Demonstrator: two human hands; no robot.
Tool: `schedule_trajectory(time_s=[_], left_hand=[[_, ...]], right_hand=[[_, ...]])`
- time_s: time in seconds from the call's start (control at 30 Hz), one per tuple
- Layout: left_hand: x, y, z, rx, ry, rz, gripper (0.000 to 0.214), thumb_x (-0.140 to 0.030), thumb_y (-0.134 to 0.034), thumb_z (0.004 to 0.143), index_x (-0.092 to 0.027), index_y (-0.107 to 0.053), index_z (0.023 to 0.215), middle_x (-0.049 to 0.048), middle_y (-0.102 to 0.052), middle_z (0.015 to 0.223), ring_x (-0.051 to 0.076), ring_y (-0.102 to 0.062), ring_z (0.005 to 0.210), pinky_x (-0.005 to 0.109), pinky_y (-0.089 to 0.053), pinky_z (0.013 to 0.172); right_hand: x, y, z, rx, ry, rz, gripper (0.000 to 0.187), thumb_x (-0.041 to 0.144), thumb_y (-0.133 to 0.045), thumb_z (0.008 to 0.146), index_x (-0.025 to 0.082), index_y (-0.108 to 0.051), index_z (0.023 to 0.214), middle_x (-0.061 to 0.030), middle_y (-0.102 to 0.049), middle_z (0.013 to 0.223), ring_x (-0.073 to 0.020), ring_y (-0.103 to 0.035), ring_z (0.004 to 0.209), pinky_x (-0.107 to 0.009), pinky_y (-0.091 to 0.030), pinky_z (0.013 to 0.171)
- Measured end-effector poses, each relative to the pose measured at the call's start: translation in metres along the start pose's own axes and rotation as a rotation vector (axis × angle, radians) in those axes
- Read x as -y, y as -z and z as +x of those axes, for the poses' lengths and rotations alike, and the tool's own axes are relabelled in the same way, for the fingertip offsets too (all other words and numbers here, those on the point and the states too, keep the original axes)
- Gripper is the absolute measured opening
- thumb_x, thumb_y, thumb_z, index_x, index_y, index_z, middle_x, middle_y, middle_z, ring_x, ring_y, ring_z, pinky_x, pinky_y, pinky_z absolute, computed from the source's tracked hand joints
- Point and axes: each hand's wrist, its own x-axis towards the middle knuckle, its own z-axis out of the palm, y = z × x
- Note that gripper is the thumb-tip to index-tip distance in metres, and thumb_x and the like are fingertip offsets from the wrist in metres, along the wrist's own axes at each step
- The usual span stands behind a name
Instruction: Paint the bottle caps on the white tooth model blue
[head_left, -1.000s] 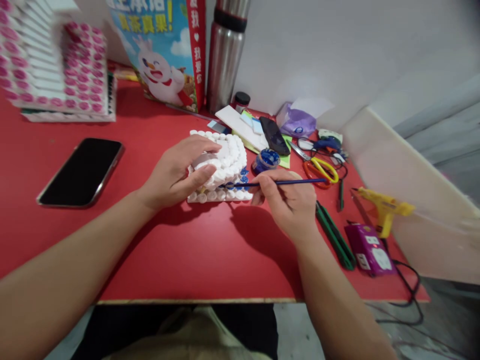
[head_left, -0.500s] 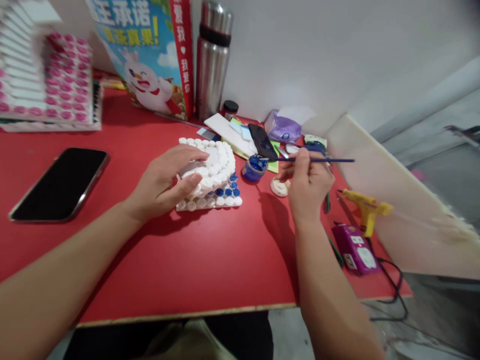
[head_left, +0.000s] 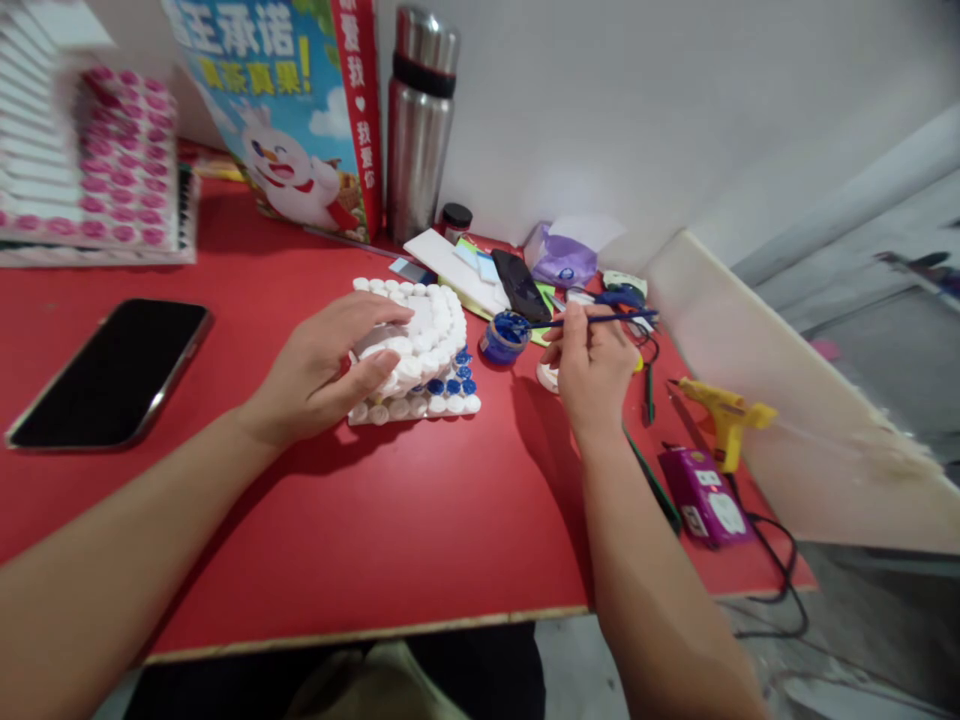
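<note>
My left hand (head_left: 322,360) grips the near left side of a white model (head_left: 435,330) built of round white discs, thumb and fingers around its raised part. Several discs along the model's lower right are painted blue; the rest that show are white. In my right hand (head_left: 596,365) a thin dark paintbrush (head_left: 551,323) is pinched, lying nearly level. Its tip is at the mouth of a small open jar of blue paint (head_left: 504,340), just right of the model. Partly behind the right hand lies a white round lid (head_left: 547,376).
A black phone (head_left: 112,372) lies at left. Behind stand a steel flask (head_left: 421,140), a printed carton (head_left: 285,110) and a pink-and-white disc model (head_left: 127,180). A purple tissue pack (head_left: 559,255) rests by the wall. A yellow glue gun (head_left: 724,420) and purple power box (head_left: 705,500) with cable sit at right.
My right hand has shifted slightly left and down, bringing the paintbrush with it, its back end now nearer the jar. The left hand still holds the model.
</note>
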Motion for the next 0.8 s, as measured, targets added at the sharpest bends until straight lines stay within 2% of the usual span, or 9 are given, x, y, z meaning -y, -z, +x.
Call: schedule_trajectory(time_s=[0.43,0.6,0.7,0.8], left_hand=[[-0.002,0.001,0.001,0.012,-0.014,0.028,0.039,-0.043,-0.05,0.108,-0.016,-0.067,0.132,0.0171,-0.072,0.133,0.032,-0.066,0.129,0.049,-0.05,0.113],[-0.003,0.001,0.001,0.013,-0.014,0.028,0.04,-0.044,-0.051,0.109,-0.015,-0.067,0.132,0.0175,-0.072,0.134,0.031,-0.065,0.129,0.049,-0.05,0.113],[-0.003,0.001,0.0,0.01,-0.015,0.024,0.041,-0.044,-0.051,0.109,-0.014,-0.067,0.132,0.0176,-0.072,0.134,0.032,-0.065,0.129,0.049,-0.05,0.114],[-0.002,0.001,0.001,0.011,-0.017,0.008,0.04,-0.044,-0.052,0.108,-0.015,-0.067,0.132,0.0165,-0.072,0.134,0.031,-0.065,0.129,0.05,-0.05,0.115]], right_hand=[[-0.004,0.0,0.0,0.018,0.066,-0.082,0.041,0.05,-0.051,0.11,0.023,-0.064,0.082,0.0009,-0.07,0.064,-0.014,-0.064,0.047,-0.03,-0.051,0.06],[0.0,0.002,0.001,-0.035,0.051,-0.062,0.041,0.051,-0.053,0.109,0.022,-0.066,0.083,0.0013,-0.07,0.065,-0.0127,-0.064,0.046,-0.027,-0.05,0.055],[0.004,0.006,0.003,-0.096,-0.022,-0.012,0.043,0.052,-0.054,0.108,0.022,-0.067,0.081,0.0014,-0.07,0.064,-0.0113,-0.062,0.043,-0.025,-0.048,0.048],[0.002,0.012,0.009,-0.194,-0.177,0.204,0.04,0.054,-0.061,0.103,0.022,-0.067,0.079,0.0027,-0.069,0.06,-0.0107,-0.058,0.038,-0.023,-0.044,0.039]])
